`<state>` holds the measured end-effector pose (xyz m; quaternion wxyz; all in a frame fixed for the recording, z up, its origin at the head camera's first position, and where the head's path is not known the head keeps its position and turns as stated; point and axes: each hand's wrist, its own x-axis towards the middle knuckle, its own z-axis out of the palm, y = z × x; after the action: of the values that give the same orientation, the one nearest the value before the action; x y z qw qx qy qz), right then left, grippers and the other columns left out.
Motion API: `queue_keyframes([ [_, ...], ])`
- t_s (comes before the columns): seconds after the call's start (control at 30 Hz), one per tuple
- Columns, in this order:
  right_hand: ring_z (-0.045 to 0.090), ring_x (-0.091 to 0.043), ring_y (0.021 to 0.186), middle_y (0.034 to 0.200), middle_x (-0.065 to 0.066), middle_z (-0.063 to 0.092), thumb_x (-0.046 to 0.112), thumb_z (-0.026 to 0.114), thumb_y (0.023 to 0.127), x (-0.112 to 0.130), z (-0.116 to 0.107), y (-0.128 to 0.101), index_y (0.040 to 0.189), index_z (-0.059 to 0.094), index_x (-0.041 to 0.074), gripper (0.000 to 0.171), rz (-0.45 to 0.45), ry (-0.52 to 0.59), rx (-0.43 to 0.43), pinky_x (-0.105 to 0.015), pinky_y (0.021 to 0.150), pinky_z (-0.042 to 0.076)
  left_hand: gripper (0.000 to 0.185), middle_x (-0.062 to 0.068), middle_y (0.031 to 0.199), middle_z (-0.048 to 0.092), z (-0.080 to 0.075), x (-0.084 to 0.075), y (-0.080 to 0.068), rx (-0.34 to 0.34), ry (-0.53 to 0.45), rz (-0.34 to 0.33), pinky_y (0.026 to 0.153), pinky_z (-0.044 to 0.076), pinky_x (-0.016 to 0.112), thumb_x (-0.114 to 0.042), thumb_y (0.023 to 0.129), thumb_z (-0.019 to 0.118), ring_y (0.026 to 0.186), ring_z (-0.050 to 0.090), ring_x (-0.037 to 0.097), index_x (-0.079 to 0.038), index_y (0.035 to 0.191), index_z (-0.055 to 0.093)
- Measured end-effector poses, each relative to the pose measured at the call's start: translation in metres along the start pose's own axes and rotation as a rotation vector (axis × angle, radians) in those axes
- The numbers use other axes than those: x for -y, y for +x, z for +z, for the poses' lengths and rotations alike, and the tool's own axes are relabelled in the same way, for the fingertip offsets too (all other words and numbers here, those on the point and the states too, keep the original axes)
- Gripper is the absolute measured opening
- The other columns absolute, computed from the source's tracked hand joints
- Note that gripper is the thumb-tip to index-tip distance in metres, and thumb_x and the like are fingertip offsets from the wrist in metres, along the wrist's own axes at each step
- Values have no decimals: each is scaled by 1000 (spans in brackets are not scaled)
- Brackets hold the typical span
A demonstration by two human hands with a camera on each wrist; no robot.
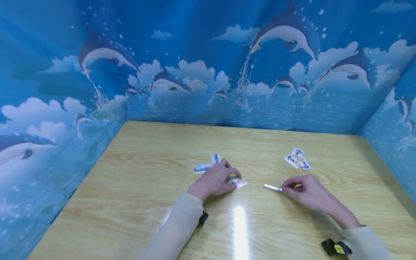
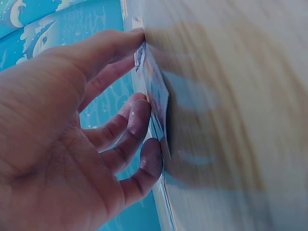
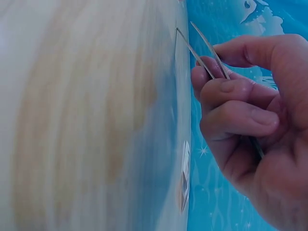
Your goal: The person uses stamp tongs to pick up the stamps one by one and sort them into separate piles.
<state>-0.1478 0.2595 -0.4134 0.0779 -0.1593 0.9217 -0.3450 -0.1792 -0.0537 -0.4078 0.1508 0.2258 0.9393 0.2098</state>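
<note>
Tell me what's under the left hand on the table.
The left hand presses a small printed card against the table; only its right edge shows, the rest is covered by fingers.

Beige sleeves [image 1: 182, 224]; black wrist straps [image 1: 203, 217].

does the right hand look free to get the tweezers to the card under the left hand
Probably yes: the right hand holds the tweezers pointing at the card, bare table between; the left hand covers part of it.
</note>
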Motion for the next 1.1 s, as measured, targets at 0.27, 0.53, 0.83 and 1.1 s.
queue_keyframes([
  [0.27,63,0,82,94,2,73,19,71,95,13,8,7,103,77,12,13,28,35,60,-21,72,53,34,3,132,53,0,0,-1,-4,-8,2,90,48,35,-32,97,71,108,52,18,-34,131,68],
  [0.53,64,-2,85,94,5,74,21,71,95,21,17,14,103,78,15,12,12,22,76,-21,75,53,34,4,132,53,0,1,-1,-7,4,15,90,48,34,-33,97,71,107,52,17,-34,131,68],
  [0.83,66,-4,85,95,3,75,18,69,96,26,19,25,103,78,13,13,-30,11,76,-21,75,54,37,5,134,53,-2,2,2,4,29,17,93,49,34,-34,96,72,111,54,18,-35,132,67],
  [1.1,64,-1,75,90,4,74,16,70,96,29,21,31,100,78,14,10,-67,-2,87,-22,67,52,36,5,133,54,-1,1,2,11,26,5,92,49,33,-34,95,73,109,54,17,-36,131,67],
])
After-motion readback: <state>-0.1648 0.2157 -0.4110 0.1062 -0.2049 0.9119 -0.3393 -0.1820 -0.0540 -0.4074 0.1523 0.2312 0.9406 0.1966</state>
